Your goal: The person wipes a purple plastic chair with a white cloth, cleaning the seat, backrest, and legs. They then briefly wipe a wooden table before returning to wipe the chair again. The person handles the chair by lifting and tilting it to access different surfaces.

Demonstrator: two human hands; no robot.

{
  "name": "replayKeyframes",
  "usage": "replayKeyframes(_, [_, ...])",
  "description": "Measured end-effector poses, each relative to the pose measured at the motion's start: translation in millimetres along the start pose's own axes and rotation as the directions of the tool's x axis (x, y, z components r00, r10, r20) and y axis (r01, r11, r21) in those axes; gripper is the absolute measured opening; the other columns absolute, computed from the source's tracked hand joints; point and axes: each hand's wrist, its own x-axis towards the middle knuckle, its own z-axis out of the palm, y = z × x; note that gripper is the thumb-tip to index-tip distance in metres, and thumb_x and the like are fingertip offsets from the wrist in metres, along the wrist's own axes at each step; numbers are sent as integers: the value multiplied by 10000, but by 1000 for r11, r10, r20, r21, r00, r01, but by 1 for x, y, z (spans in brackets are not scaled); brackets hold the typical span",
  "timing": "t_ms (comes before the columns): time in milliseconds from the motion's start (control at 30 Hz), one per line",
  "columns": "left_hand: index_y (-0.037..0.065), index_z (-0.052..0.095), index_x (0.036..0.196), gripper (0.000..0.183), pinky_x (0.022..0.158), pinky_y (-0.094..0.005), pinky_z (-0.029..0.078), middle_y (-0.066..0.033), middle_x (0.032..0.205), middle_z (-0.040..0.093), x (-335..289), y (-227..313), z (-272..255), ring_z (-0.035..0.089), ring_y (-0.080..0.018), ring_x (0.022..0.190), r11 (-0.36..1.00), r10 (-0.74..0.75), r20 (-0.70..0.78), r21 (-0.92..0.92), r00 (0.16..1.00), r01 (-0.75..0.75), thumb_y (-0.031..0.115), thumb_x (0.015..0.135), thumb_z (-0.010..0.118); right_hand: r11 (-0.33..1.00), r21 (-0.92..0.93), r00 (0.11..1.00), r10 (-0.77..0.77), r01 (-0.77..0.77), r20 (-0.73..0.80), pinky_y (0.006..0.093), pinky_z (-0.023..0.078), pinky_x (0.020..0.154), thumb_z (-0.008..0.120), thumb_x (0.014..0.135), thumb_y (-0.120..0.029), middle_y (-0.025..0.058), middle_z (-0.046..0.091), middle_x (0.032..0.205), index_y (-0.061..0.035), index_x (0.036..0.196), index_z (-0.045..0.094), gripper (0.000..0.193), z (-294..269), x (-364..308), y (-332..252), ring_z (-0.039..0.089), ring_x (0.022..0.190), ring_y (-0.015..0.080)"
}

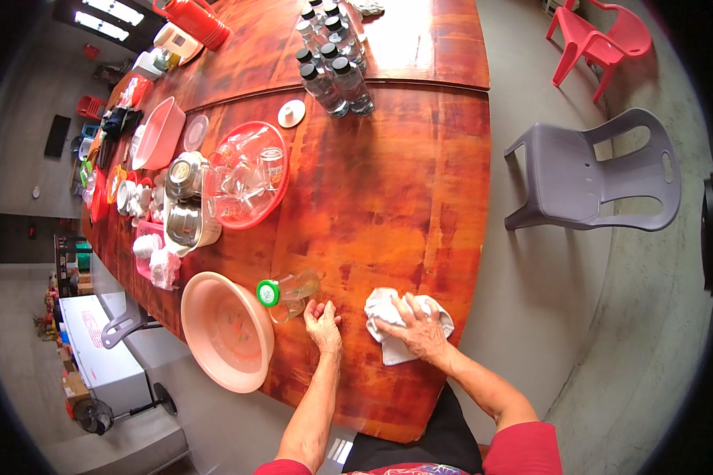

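My right hand (pixel 425 331) holds a bunched white cloth (pixel 394 351) down against the reddish-brown wooden table (pixel 356 214), its fingers bent over the folds. To its left, my left hand (pixel 323 326) rests low over the tabletop, open, with loosely curled fingers and nothing visible in them. Just beyond its fingertips lie a clear glass jar with a green lid (pixel 268 293) and a clear glass (pixel 285 311). A large pale pink basin (pixel 196 305) stands left of these, at the table's edge.
A red round tray (pixel 281 194) carries several clear glasses. Beside it stand metal pots (pixel 184 226) and a pink tub (pixel 163 131). Several black-capped bottles (pixel 342 87) and a white lid (pixel 291 113) sit farther back. A grey chair (pixel 566 178) stands right of the table.
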Motion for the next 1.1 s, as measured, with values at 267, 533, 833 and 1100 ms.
replayKeyframes(267, [49, 374, 1297, 530, 592, -266, 530, -45, 1071, 451, 36, 22, 35, 539, -124, 776, 989, -49, 6, 138, 999, 48, 270, 888, 627, 955, -82, 959, 281, -284, -45, 593, 259, 939, 470, 853, -127, 115, 376, 1397, -442, 1258, 507, 515, 13, 128, 108, 343, 1254, 346])
replayKeyframes(533, [78, 434, 1217, 483, 467, -260, 481, -59, 1142, 318, 61, 35, 51, 488, -128, 669, 970, -37, -17, 240, 999, 40, 276, 844, 669, 927, -129, 936, 349, -352, -52, 604, 228, 957, 482, 869, -156, 81, 336, 1417, -435, 1306, 443, 520, 18, 179, 142, 315, 1273, 328])
replayKeyframes(833, [63, 296, 1396, 771, 1015, -480, 284, -194, 1293, 286, 36, -4, 36, 341, -350, 1150, 582, 418, 285, 646, 863, -495, 209, 761, 708, 992, 35, 984, 116, -121, 132, 605, 267, 938, 491, 842, -147, 95, 357, 1418, -436, 1275, 487, 521, 14, 103, 56, 363, 1256, 342])
replayKeyframes(1100, [119, -42, 1473, 1108, 1040, -663, 30, -201, 1513, -113, -42, -15, 16, -113, -413, 1387, 196, -28, 463, 872, 886, -449, 605, 732, 623, 997, 75, 985, -6, -7, 172, 573, 291, 909, 437, 879, -207, 60, 387, 1416, -454, 1271, 489, 466, -9, -6, 42, 388, 1262, 297])
